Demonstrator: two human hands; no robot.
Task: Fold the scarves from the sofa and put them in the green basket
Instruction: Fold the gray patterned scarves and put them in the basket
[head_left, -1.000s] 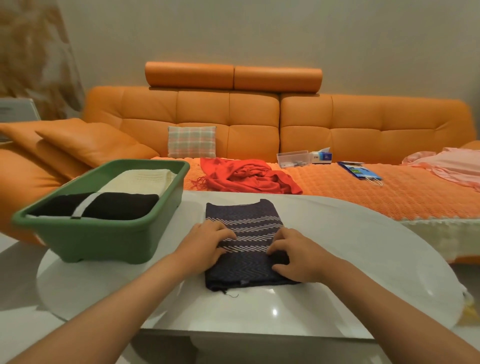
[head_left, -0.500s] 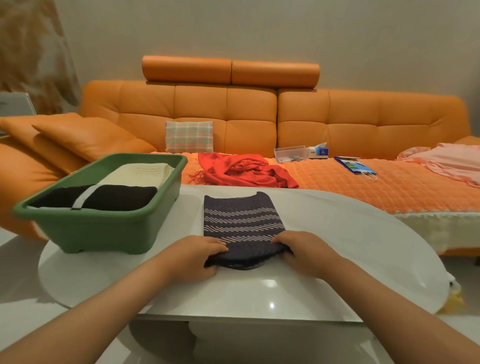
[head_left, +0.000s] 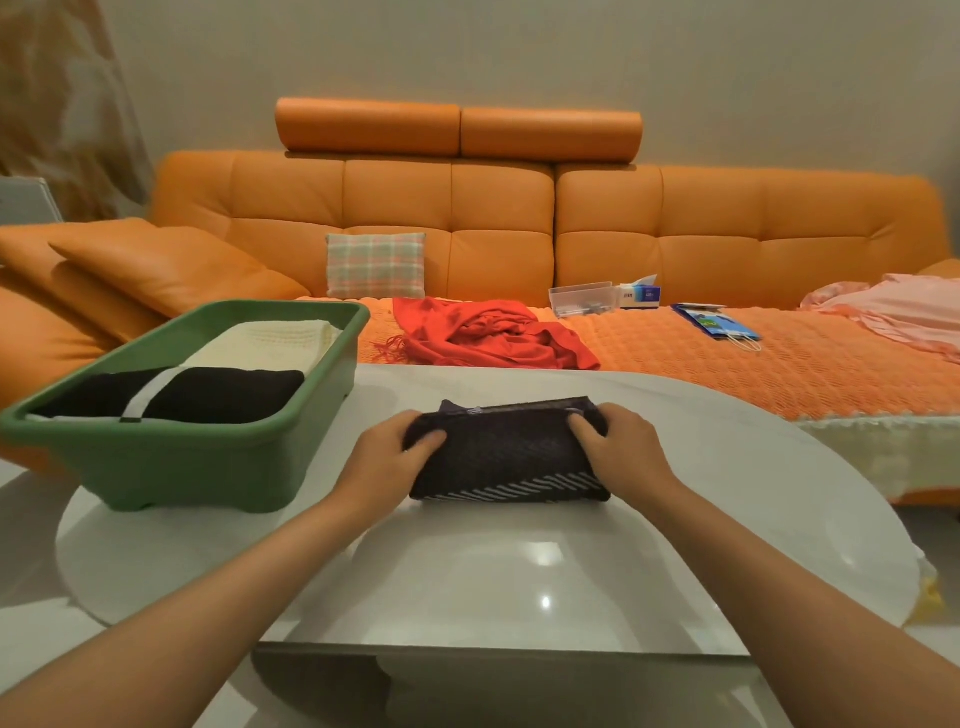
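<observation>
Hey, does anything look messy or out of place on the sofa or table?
The red scarf lies crumpled and unfolded on the sofa, its fringe trailing loose. A pink cloth is bunched at the far right. The dark striped scarf gripped by the left hand and right hand looks neatly folded; the green basket looks tidy.

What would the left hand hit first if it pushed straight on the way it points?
The folded navy striped scarf, which the left hand grips at one end. Beyond it lies bare white table, then probably the red scarf on the sofa; depth is unclear.
</observation>
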